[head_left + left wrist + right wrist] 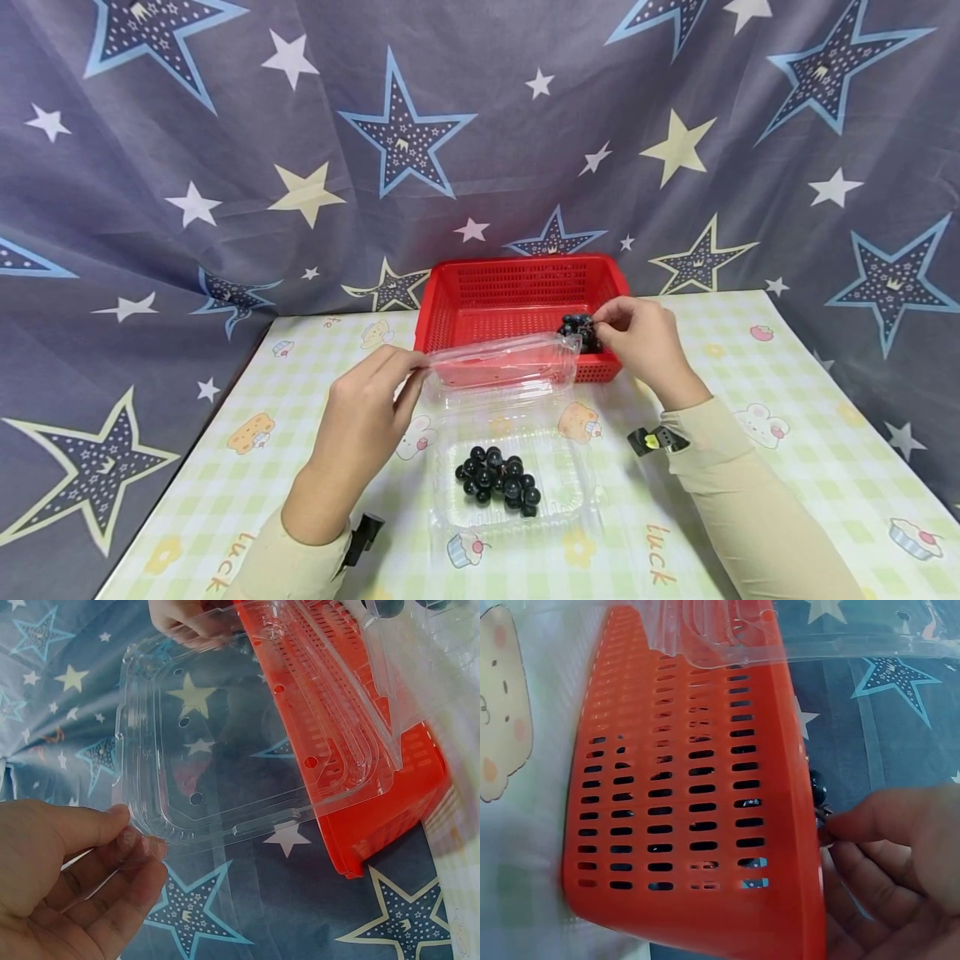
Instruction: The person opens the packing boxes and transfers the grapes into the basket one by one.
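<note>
Hands point(367, 404) point(651, 343) pinch a clear lid point(506, 367) (left) and grape stem point(823, 813) (right), which right wrist view shows, left wrist view doesn't

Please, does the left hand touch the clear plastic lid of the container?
Touching: the left wrist view shows the left hand pinching a corner of the clear plastic lid between thumb and fingers.

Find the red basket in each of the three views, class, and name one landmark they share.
Head: the red basket, just right of centre, partly behind the clear lid.
Left wrist: the red basket, running down the right half from the top edge.
Right wrist: the red basket, large, left of centre.
Shared landmark: the clear lid.
</note>
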The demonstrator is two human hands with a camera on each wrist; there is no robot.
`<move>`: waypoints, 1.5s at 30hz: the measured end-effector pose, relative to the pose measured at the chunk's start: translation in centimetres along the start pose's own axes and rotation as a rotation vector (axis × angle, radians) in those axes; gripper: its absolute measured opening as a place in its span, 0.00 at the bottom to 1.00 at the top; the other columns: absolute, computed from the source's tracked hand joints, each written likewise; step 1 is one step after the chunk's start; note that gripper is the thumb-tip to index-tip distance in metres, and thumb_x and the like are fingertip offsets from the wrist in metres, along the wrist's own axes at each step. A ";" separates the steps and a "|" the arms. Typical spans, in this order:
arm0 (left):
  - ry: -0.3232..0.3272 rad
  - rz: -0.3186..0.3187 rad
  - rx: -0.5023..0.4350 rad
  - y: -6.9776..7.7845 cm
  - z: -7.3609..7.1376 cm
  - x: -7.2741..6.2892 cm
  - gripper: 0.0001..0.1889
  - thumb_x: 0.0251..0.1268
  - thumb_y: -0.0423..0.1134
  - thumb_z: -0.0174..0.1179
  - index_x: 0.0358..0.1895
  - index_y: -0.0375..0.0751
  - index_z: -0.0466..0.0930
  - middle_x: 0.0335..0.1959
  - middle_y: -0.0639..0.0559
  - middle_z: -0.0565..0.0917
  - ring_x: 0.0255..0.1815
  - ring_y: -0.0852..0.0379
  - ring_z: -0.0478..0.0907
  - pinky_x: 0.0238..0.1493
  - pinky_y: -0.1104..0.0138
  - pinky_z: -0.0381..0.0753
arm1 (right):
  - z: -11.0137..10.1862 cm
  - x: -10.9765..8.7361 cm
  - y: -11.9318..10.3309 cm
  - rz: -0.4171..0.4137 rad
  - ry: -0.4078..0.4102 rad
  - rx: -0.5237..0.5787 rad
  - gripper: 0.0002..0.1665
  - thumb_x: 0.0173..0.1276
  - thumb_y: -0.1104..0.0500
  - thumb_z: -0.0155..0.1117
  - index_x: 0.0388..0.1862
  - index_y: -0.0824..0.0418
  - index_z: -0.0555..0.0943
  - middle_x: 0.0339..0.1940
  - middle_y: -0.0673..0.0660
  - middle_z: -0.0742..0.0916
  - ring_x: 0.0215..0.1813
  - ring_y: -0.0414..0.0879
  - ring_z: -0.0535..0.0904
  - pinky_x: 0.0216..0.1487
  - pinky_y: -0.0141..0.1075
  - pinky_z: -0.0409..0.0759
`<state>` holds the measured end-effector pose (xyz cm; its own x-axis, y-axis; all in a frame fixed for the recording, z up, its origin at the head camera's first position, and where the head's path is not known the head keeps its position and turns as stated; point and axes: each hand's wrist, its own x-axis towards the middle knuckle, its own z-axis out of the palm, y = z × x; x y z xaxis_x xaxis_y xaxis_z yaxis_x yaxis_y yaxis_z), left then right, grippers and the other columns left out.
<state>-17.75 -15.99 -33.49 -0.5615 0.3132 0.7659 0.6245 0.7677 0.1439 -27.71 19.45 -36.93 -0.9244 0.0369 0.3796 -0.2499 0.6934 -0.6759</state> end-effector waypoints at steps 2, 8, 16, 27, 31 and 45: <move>-0.006 0.000 0.009 0.0 0.0 0.0 0.06 0.64 0.31 0.72 0.41 0.42 0.87 0.35 0.52 0.85 0.36 0.58 0.84 0.39 0.63 0.86 | 0.2 0.0 0.1 -0.007 -0.018 0.004 0.04 0.65 0.63 0.69 0.37 0.57 0.89 0.33 0.55 0.91 0.35 0.48 0.83 0.38 0.39 0.80; 0.004 -0.006 -0.013 0.0 0.0 -0.1 0.07 0.62 0.29 0.72 0.41 0.42 0.87 0.35 0.52 0.86 0.35 0.57 0.84 0.38 0.61 0.86 | 0.8 0.0 0.5 -0.033 -0.060 0.000 0.03 0.65 0.63 0.72 0.37 0.56 0.89 0.34 0.54 0.91 0.36 0.49 0.85 0.41 0.42 0.81; -0.010 -0.008 0.002 0.0 0.0 0.0 0.06 0.64 0.31 0.71 0.42 0.42 0.87 0.36 0.52 0.85 0.36 0.58 0.84 0.39 0.63 0.86 | 1.3 0.1 0.8 -0.049 -0.069 -0.035 0.03 0.65 0.62 0.73 0.37 0.56 0.89 0.34 0.53 0.92 0.36 0.47 0.86 0.42 0.43 0.82; -0.036 -0.022 0.009 0.2 -0.2 0.0 0.05 0.67 0.32 0.69 0.43 0.44 0.87 0.37 0.54 0.86 0.38 0.59 0.84 0.41 0.64 0.86 | 1.2 0.0 0.5 -0.037 -0.094 -0.036 0.04 0.64 0.64 0.73 0.38 0.57 0.89 0.35 0.54 0.91 0.37 0.49 0.86 0.44 0.44 0.83; -0.033 -0.018 0.007 0.1 -0.1 0.0 0.05 0.68 0.32 0.68 0.43 0.43 0.87 0.38 0.54 0.86 0.38 0.59 0.84 0.42 0.64 0.86 | 1.1 0.0 0.4 -0.028 -0.105 -0.033 0.05 0.65 0.64 0.73 0.38 0.57 0.89 0.36 0.55 0.91 0.38 0.49 0.86 0.45 0.45 0.83; -0.026 -0.013 -0.002 0.2 -0.1 0.1 0.05 0.66 0.32 0.70 0.43 0.42 0.87 0.37 0.53 0.85 0.37 0.58 0.84 0.41 0.63 0.86 | 0.4 -0.1 0.1 -0.039 -0.116 -0.030 0.05 0.66 0.64 0.71 0.39 0.56 0.89 0.35 0.54 0.91 0.37 0.48 0.85 0.41 0.42 0.82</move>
<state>-17.63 -15.89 -33.31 -0.5834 0.3176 0.7475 0.6181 0.7707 0.1550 -27.79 19.24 -37.25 -0.9417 -0.0726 0.3284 -0.2790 0.7139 -0.6423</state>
